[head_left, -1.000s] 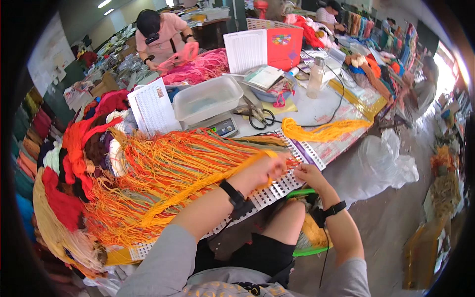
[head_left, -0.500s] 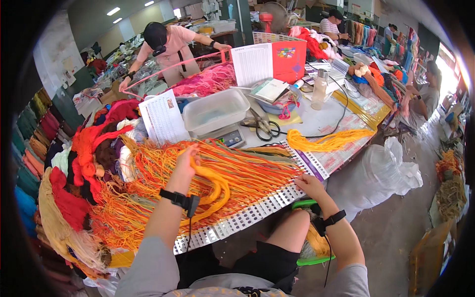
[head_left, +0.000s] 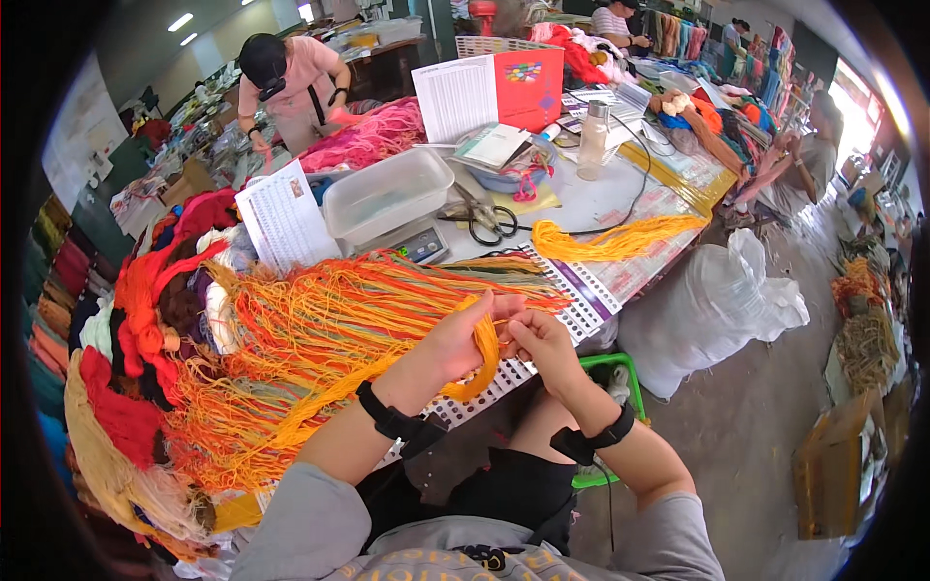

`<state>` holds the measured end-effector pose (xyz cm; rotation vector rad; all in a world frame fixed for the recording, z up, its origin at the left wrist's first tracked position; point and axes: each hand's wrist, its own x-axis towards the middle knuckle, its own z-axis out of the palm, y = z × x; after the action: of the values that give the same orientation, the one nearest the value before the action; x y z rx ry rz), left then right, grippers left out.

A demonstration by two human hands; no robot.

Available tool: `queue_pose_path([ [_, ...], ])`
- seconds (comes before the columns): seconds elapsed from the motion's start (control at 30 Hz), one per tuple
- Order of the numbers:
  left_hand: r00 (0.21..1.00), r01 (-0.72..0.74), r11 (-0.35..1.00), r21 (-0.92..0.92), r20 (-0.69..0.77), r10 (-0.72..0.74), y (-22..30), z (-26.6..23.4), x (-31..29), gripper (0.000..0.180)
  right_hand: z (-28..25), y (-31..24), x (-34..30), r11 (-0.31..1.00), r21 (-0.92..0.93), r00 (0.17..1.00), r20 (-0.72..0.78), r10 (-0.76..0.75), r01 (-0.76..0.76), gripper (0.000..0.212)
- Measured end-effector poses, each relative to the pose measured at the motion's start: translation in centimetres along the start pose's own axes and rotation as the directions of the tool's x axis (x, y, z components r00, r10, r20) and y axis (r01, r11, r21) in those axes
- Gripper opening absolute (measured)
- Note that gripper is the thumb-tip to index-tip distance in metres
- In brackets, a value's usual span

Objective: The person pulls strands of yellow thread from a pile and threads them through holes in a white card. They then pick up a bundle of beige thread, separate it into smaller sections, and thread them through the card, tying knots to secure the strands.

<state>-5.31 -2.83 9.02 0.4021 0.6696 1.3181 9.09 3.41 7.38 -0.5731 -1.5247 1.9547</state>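
A looped skein of yellow yarn (head_left: 472,384) hangs around my left hand (head_left: 463,339), its thumb and fingers curled about the loop. Close against it, my right hand (head_left: 542,347) is closed in a pinch beside the skein; whatever lies between its fingertips is too small to make out. Beneath both hands spreads a thick layer of orange, yellow and grey-green threads (head_left: 320,315). The white strip with punched holes (head_left: 504,380) runs along the table's front edge, partly hidden by my forearms and the yarn. A second yellow hank (head_left: 620,239) lies to the right.
Scissors (head_left: 489,223), a clear plastic tub (head_left: 387,198) on a small scale (head_left: 421,242) and a bottle (head_left: 593,140) stand behind the threads. Coloured yarn heaps (head_left: 145,310) crowd the left. A white sack (head_left: 712,315) and green basket (head_left: 635,387) sit below. A co-worker (head_left: 291,82) stands opposite.
My left hand has moved right with the yellow skein, and my right hand has left the strip's edge and come to meet it. The co-worker opposite has lowered the pink strands.
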Motion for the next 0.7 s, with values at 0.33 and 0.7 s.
queue_pose_path([
  [0.33, 0.996, 0.032, 0.999, 0.033, 0.084, -0.034, -0.7, 0.3, -0.1, 0.043, -0.4, 0.6, -0.6, 1.000, -0.022, 1.000, 0.009, 0.013, -0.013, 0.010],
  [0.7, 0.933, -0.097, 0.989, -0.111, -0.355, 0.051, 7.2, -7.7, -4.8, 0.029, -20.3, -5.8, -5.2, 0.708, 0.540, 0.874, -0.426, -0.236, 0.454, 0.014],
])
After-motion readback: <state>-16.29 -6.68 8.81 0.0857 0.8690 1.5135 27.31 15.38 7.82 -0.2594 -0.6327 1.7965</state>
